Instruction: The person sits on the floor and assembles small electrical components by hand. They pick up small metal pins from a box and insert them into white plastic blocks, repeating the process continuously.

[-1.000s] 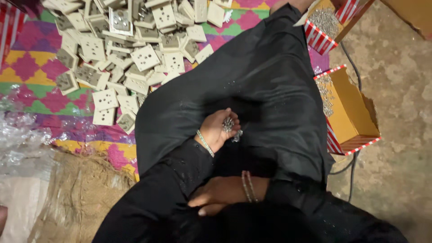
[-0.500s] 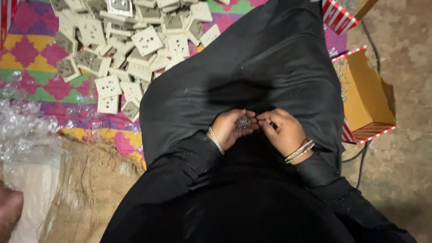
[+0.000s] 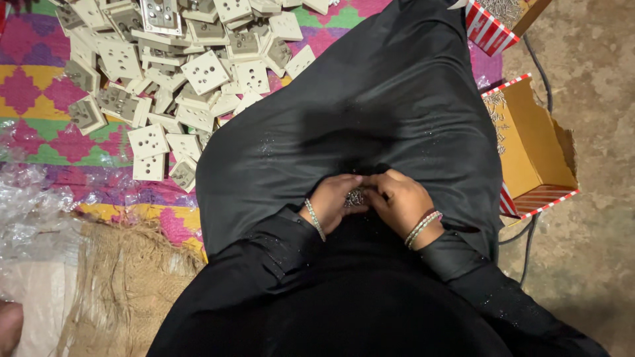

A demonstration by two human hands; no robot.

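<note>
Both hands meet on black lap: left hand (image 3: 333, 201) cups small metal screws (image 3: 355, 197), right hand (image 3: 402, 200) pinches at them; socket plates (image 3: 173, 79) far left.

The one camera sits on my head and looks straight down at my lap. It is close to my left hand (image 3: 333, 203) and right hand (image 3: 401, 201), with the mat (image 3: 40, 99) at the top.

Small metal bits (image 3: 355, 196) between hands too small to identify
</note>
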